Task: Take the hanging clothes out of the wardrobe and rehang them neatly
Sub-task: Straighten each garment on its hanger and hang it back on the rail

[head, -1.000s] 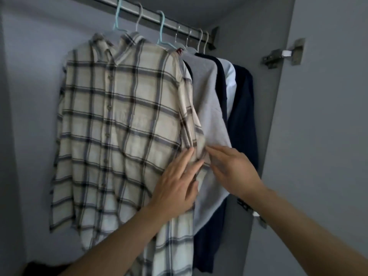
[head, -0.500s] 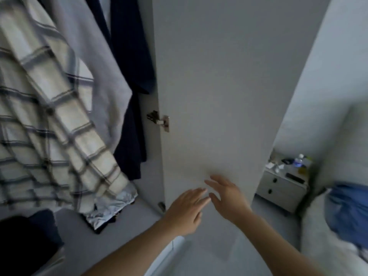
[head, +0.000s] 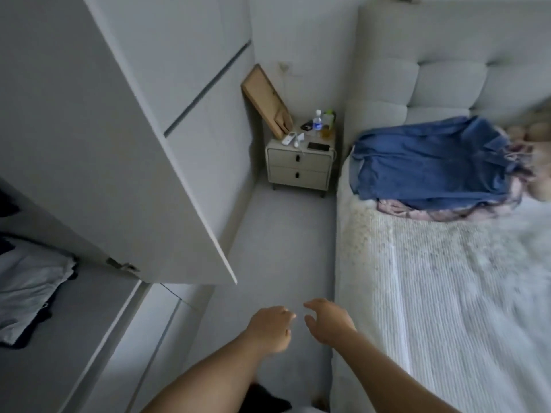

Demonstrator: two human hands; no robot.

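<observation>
We are looking down from head height at a narrow strip of grey floor (head: 277, 234) between an open wardrobe and a bed (head: 447, 293). We are holding both bare hands out low in front of us, above the floor and close together without touching. The left hand (head: 269, 329) is empty, its fingers loosely curled. The right hand (head: 326, 323) is likewise empty, fingers relaxed and slightly spread.

The white wardrobe door (head: 119, 144) is standing open on our left, its lower corner jutting toward the walkway. No hanging clothes are showing in this view; only a crumpled pale garment (head: 29, 281) is lying on the wardrobe's lower shelf at the far left. On the bed, near the padded headboard (head: 432, 79), a blue denim garment (head: 432, 162) is lying spread over a pinkish fabric (head: 447, 213) (possibly clothes already taken out, though we cannot confirm that). A small two-drawer nightstand (head: 299, 168) is sitting in the corner, holding a water bottle (head: 317, 122) and small items.

We are judging the risks from here: turning in this tight gap, an arm or hip could be knocking the door's projecting corner, and garments piled loosely on the bed could be creasing or sliding off its edge.
</observation>
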